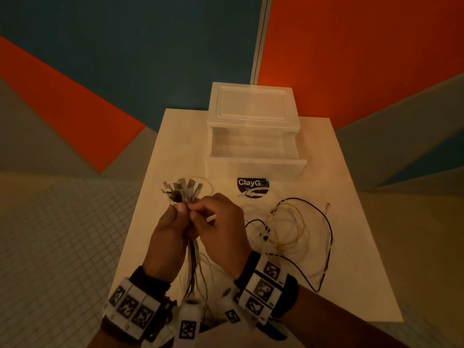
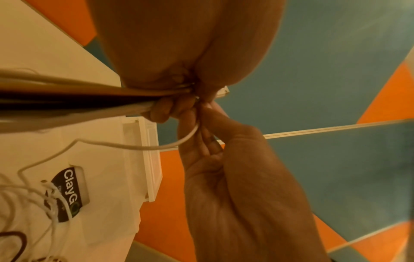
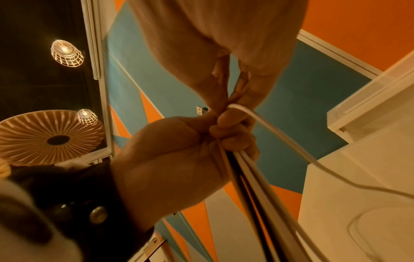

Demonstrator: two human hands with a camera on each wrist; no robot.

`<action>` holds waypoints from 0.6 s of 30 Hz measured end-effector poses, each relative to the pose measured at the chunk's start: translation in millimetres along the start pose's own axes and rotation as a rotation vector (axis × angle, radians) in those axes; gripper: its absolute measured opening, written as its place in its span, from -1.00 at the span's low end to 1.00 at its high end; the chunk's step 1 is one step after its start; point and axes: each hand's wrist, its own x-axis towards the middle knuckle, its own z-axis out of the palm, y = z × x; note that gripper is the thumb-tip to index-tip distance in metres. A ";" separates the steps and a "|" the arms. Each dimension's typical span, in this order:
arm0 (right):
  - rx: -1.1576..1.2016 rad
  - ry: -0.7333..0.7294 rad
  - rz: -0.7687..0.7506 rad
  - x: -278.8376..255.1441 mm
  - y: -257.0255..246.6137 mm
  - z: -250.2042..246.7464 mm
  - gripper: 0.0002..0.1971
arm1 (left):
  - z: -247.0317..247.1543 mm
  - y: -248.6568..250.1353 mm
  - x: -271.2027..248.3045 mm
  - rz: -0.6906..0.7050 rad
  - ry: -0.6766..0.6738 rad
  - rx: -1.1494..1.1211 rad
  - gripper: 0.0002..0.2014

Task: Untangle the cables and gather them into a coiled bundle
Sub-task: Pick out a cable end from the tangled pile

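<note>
Your left hand (image 1: 167, 237) had its grip curled tight round a sheaf of cables (image 1: 192, 257) just below their plugs (image 1: 182, 190), which fanned up out of the fist over the near part of the surface (image 1: 334, 172). Your right hand (image 1: 221, 222) met it from the side, thumb and fingertips (image 3: 224, 99) pinching one white cable (image 2: 139, 146) right at the fist, where the wrist views showed it curving away toward the surface. The step looked like feeding that cable's end in with the rest so all plugs sat level. To do it well, you needed to keep the left fist firm while opening only enough to admit the new strand, or the held ends could slip out of line. The right pinch belonged close to the plug, since a grip further down lets the end flop. Beyond your hands the held strands hung toward your wrists, and a loose tangle (image 1: 288, 229) of black, yellow and white loops lay on the surface to your right, well short of a coil. It was wise to draw slack gently, as loops crossing there could tighten into knots. A drawer box (image 1: 253, 136) stood behind, its drawer pulled out.
</note>
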 end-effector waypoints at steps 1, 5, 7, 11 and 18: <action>-0.019 -0.001 -0.013 -1.2 0.5 -0.2 -0.85 | 0.0 -0.8 -0.6 0.002 -0.002 -0.017 -0.59; -0.025 0.012 -0.019 -2.2 0.7 1.9 -0.90 | 0.4 -1.9 -1.5 -0.004 0.043 -0.046 -0.60; 0.005 0.048 0.056 -2.5 1.7 3.6 -0.88 | 3.1 0.4 -1.5 -0.007 0.040 -0.073 -0.63; 0.089 -0.087 0.111 -8.6 12.9 4.4 -0.73 | 1.0 8.0 0.6 -0.036 0.039 -0.183 -0.69; -0.154 -0.459 0.172 -25.4 132.1 -25.9 -0.79 | -31.0 32.4 11.9 0.065 -0.017 -0.296 -0.67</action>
